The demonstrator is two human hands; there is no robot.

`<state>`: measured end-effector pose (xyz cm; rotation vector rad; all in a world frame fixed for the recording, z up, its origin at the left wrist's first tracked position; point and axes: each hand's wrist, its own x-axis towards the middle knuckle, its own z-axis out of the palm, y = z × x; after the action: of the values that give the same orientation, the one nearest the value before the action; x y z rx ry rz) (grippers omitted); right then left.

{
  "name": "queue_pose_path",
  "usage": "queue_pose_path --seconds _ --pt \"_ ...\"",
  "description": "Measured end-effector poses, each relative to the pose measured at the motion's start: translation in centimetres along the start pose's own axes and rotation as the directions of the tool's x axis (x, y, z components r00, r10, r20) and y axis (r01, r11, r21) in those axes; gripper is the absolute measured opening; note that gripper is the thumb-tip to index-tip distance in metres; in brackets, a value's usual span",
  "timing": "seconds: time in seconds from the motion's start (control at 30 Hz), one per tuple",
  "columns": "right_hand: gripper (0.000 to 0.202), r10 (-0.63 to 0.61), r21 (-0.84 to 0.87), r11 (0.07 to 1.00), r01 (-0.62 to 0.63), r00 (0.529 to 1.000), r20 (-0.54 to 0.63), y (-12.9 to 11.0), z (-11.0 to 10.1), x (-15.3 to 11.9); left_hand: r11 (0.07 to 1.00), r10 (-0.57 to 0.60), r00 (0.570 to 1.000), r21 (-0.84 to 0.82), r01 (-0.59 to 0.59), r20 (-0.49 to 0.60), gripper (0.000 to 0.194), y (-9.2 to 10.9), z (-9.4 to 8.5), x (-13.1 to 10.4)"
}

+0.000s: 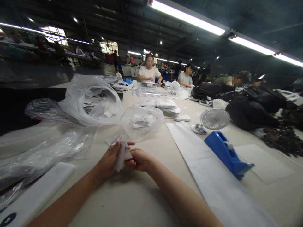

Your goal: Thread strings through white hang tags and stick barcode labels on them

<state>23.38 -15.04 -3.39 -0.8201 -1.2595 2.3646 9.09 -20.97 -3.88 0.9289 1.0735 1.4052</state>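
Note:
A small stack of pale paper slips [120, 156] stands on edge in my left hand [107, 160], which is closed around it with the thumb on top. Close against it, my right hand [140, 159] has its fingers pinched on the edge of a slip at the stack's right side; its fingertips are partly hidden. Just beyond my hands lie a few loose slips and what looks like a pen [115, 139]. Past them sits an open clear plastic bag [151, 129] with printed white labels [142, 120] in it.
A larger plastic bag [71, 104] of labels stands at the left, above clear plastic sheeting [56, 146] and a long white device [40, 195]. On the right are a white paper sheet [196, 160], a blue tape dispenser [223, 153], a small fan [215, 119] and black bags [251, 110]. Co-workers sit opposite.

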Motion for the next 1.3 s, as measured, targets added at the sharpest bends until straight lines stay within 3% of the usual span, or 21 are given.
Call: queue_pose_path --seconds 0.07,0.13,0.23,0.3,0.37,0.47,0.5,0.57,0.63,0.7,0.77,0.83,0.87,0.93,1.03,1.2,1.3 --pt "0.017 -0.079 -0.040 0.997 0.073 0.983 -0.164 0.4 0.2 -0.1 0.999 0.044 0.987 0.027 -0.040 -0.154 0.069 -0.2 -0.5 0.6" --pt "0.032 -0.277 -0.131 0.959 0.250 0.921 -0.274 0.8 0.6 -0.2 0.996 0.077 0.959 0.056 -0.064 -0.272 0.076 -0.4 -0.9 1.0" --pt "0.036 -0.574 -0.405 0.786 0.467 0.795 -0.198 1.8 1.2 0.0 0.995 0.085 0.941 0.069 -0.066 -0.326 0.082 -0.4 -0.9 1.1" --pt "0.032 -0.651 -0.566 0.664 0.489 0.750 -0.115 2.7 1.5 0.5 0.998 0.070 0.954 0.023 -0.066 -0.290 0.083 -0.3 -0.5 0.7" --pt "0.037 -0.614 -0.572 0.683 0.455 0.781 -0.112 3.4 1.5 1.1 0.997 0.028 0.980 -0.062 -0.041 -0.199 0.084 0.0 0.0 0.2" --pt "0.045 -0.444 -0.427 0.827 0.365 0.891 -0.097 3.6 1.2 1.5 0.994 -0.022 0.999 -0.106 0.018 -0.041 0.078 0.5 0.4 -0.5" --pt "0.046 -0.424 -0.428 0.831 0.355 0.903 -0.074 3.4 1.0 1.3 0.996 -0.027 1.000 -0.085 0.026 -0.015 0.073 0.7 0.5 -0.7" --pt "0.043 -0.476 -0.528 0.760 0.379 0.878 -0.054 2.6 0.5 0.7 0.999 -0.009 1.000 -0.053 0.009 -0.006 0.061 1.2 0.4 -0.9" --pt "0.039 -0.605 -0.650 0.637 0.415 0.791 -0.087 1.7 0.1 -0.2 0.998 0.043 0.999 -0.038 -0.044 -0.023 0.049 1.7 0.2 -0.9" --pt "0.028 -0.746 -0.723 0.523 0.451 0.653 -0.131 0.7 -0.2 -1.3 0.994 0.107 0.994 0.036 -0.106 -0.035 0.041 2.1 0.0 -0.7" --pt "0.015 -0.856 -0.745 0.417 0.521 0.500 -0.130 -0.1 -0.2 -2.1 0.973 0.126 0.992 0.193 -0.127 0.018 0.032 2.1 -0.3 -0.3" --pt "0.031 -0.915 -0.753 0.305 0.583 0.400 -0.061 -0.7 -0.1 -2.7 0.934 0.091 0.991 0.338 -0.120 0.099 0.028 1.5 -0.4 0.1" --pt "0.040 -0.921 -0.754 0.263 0.602 0.389 -0.011 -0.8 0.0 -2.9 0.913 0.073 0.988 0.390 -0.122 0.138 0.027 1.1 -0.5 0.2" --pt "0.043 -0.897 -0.761 0.218 0.611 0.432 0.090 -1.0 0.0 -3.0 0.870 0.068 0.977 0.467 -0.157 0.201 0.024 0.3 -0.4 0.4" --pt "0.010 -0.844 -0.734 0.282 0.617 0.524 0.116 -0.9 -0.1 -2.7 0.794 0.085 0.959 0.564 -0.228 0.268 0.028 -0.4 -0.4 0.2" --pt "0.019 -0.808 -0.373 0.588 0.718 0.513 -0.289 -1.3 -0.6 -1.9 0.797 -0.058 0.964 0.594 -0.112 0.260 0.037 0.0 -0.4 -0.1" --pt "0.025 -0.693 -0.128 0.667 0.734 0.548 -0.469 -2.0 -1.3 -1.5 0.864 -0.108 0.960 0.502 -0.038 0.259 0.047 0.3 -0.2 -0.1"
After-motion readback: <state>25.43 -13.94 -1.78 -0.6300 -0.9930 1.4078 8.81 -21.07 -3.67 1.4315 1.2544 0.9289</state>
